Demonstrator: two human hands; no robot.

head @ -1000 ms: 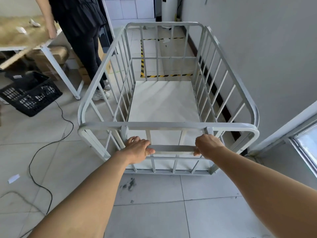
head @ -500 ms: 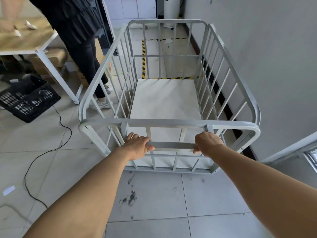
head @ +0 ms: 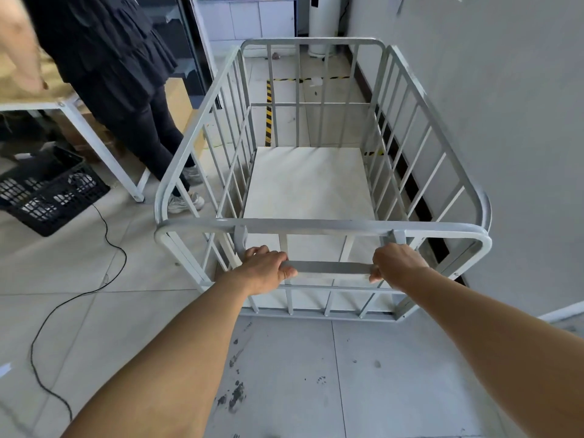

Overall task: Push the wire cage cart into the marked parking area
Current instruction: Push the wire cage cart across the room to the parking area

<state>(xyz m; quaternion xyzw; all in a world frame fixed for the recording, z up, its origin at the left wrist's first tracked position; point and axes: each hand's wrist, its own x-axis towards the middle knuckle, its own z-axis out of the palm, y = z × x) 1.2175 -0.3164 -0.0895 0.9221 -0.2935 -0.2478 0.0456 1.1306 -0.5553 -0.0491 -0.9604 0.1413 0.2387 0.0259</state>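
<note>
A grey wire cage cart (head: 322,224) with a white floor panel stands in front of me, beside the wall. My left hand (head: 265,270) grips the left end of its flat handle bar (head: 328,267), and my right hand (head: 398,263) grips the right end. Both arms are stretched out. Yellow-and-black floor tape (head: 268,112) marks a parking area just beyond the cart; its front end overlaps the near tape line, seen through the bars.
A person in black (head: 126,90) stands left of the cart beside a white-legged table (head: 94,143). A black crate (head: 50,191) and a black cable (head: 104,248) lie on the floor at left. The grey wall (head: 505,121) runs close along the cart's right side.
The cart has rolled forward toward the tape lines with both hands on the handle. The near tape line now lies under the cart's front. The person at left is closer.
</note>
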